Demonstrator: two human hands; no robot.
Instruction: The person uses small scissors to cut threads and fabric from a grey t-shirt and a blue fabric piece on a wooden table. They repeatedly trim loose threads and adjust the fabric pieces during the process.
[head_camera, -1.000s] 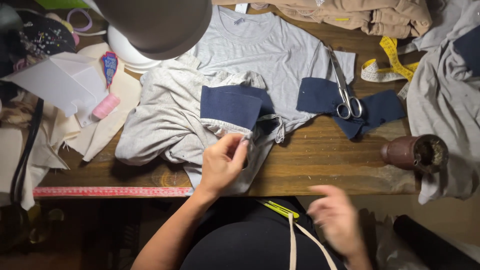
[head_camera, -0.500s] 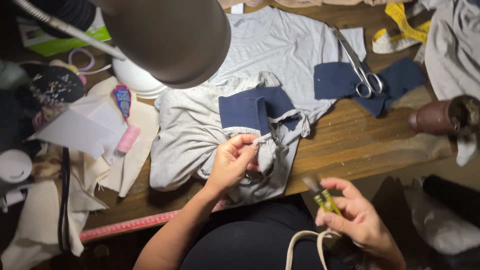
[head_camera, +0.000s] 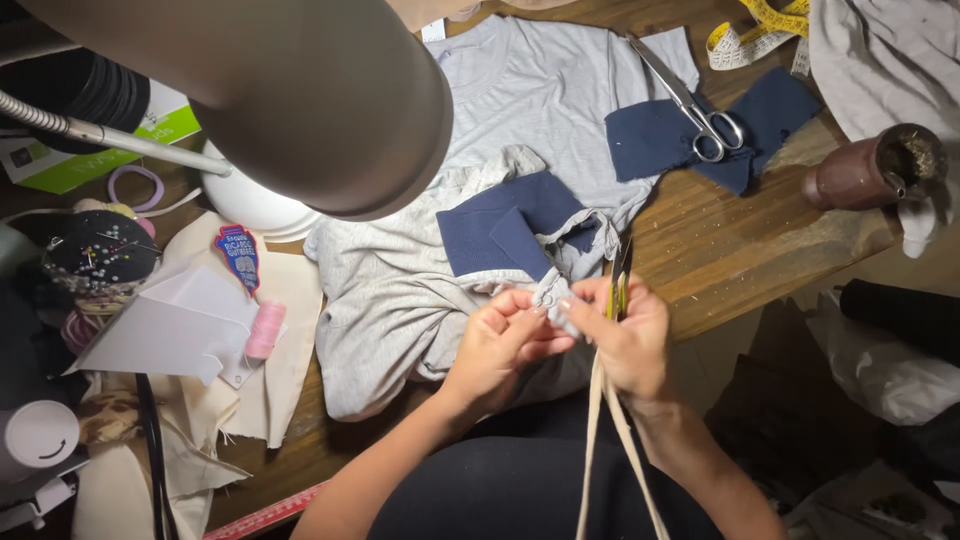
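Both forearms rise from the bottom edge and meet over the near edge of the grey garment (head_camera: 400, 300). The left hand (head_camera: 505, 340) curls its grip, pinching a fold of that grey cloth between thumb and fingertips. Just right of it, the right hand (head_camera: 630, 340) has its grip closed on a small snipping tool (head_camera: 620, 285), blades up. Beyond the hands a navy patch (head_camera: 510, 225) lies on the garment; farther right, scissors (head_camera: 690, 105) rest on the tabletop (head_camera: 720, 240).

green and white box (head_camera: 95, 160) far left under lamp arm, small blue shield-shaped label (head_camera: 239, 256) beside it
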